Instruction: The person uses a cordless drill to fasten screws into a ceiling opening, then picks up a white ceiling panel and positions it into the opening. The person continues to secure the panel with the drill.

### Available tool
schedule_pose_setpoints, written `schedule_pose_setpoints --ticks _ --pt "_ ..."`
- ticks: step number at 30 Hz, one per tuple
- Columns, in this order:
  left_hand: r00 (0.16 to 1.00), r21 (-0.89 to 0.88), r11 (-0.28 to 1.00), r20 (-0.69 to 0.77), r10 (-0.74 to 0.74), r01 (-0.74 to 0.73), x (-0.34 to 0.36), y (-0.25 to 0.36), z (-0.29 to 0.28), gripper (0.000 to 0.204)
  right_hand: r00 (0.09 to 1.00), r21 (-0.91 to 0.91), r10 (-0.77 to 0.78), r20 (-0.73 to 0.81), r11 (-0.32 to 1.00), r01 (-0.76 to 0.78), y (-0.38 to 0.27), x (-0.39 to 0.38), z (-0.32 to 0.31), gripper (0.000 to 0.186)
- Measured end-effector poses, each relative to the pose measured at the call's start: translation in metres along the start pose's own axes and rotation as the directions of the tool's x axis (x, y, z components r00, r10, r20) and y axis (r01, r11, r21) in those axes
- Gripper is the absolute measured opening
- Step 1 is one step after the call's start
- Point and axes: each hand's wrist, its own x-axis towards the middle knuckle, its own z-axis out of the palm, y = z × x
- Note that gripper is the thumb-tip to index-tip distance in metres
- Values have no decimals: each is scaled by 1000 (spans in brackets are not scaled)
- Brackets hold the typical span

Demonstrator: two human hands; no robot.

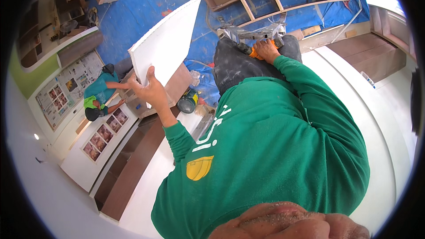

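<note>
My left hand grips a white panel by its near edge, thumb on the face. The panel is raised and tilted, with rough, uneven edges; it may be more than one sheet. Over my right thigh, my right hand is wrapped round an orange and black cordless power tool, which looks like a drill. Part of the tool is hidden by the fingers. Just beyond it, by my knees, is a grey metal frame, probably a ladder top.
Blue sheeting covers the floor. A wooden frame lies at the far right. To the left, a co-worker leans over a wooden cabinet. A paint can stands near my left forearm. A white curved ledge runs along my right.
</note>
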Motion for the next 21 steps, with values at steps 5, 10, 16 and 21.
schedule_pose_setpoints --ticks 5,10,16,21 --pt "999 -61 997 -31 -43 41 0 -10 20 54 966 -9 -66 -251 998 66 22 20 25 21" --pt "1000 -64 998 -13 -24 23 3 -2 30 53 979 -16 -18 -204 1000 15 15 17 4 39" --pt "994 34 994 27 -107 106 2 8 30 53 1000 112 4 25 994 -7 11 14 12 59" --pt "996 55 998 82 -43 39 -5 -1 33 52 997 32 79 -1 996 -79 -7 1 7 63"
